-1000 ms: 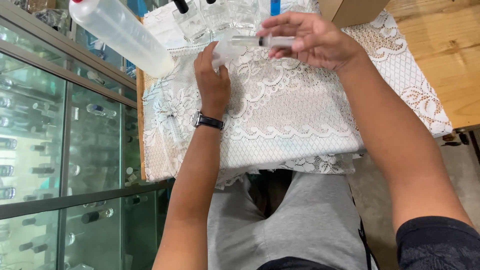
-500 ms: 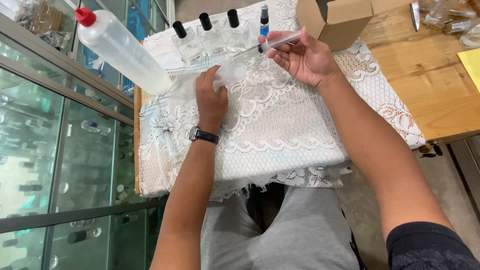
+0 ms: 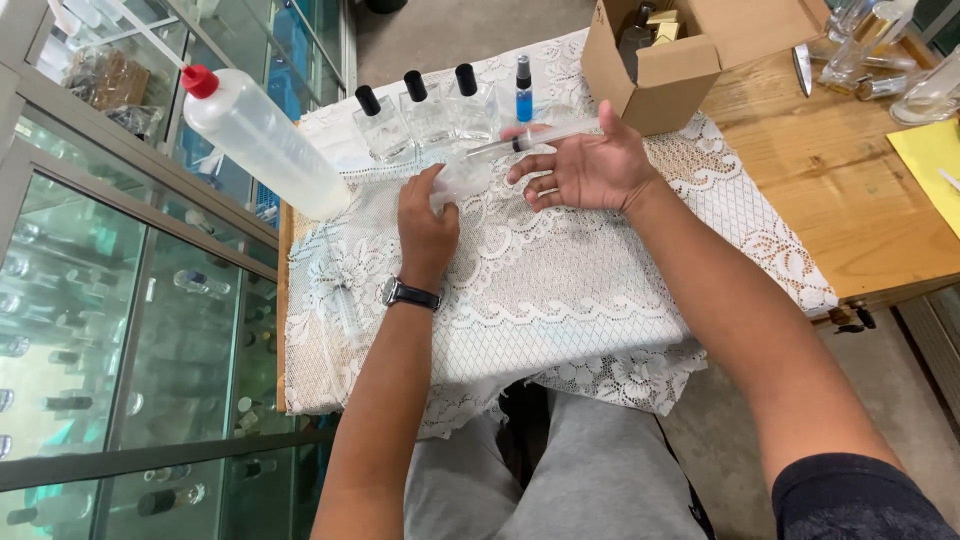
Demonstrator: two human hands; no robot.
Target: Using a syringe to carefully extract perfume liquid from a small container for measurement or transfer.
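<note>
My left hand [image 3: 426,226], with a black wristwatch, grips a small clear glass bottle [image 3: 462,180] standing on the white lace cloth [image 3: 520,290]. My right hand [image 3: 583,167] holds a clear plastic syringe [image 3: 540,136] between its fingers, the tip pointing left toward the top of that bottle. Three clear square bottles with black caps [image 3: 428,112] stand in a row behind, with a small blue spray bottle [image 3: 524,92] to their right.
A large clear squeeze bottle with a red nozzle [image 3: 262,140] leans at the left. An open cardboard box [image 3: 690,60] sits behind my right hand. Glass items and a yellow sheet [image 3: 930,160] lie on the wooden table at right. A glass display case [image 3: 120,330] is at left.
The view has tilted, so the objects sit lower in frame. My right hand with the syringe has come down and the tip now points at the bottle held by my left hand.
</note>
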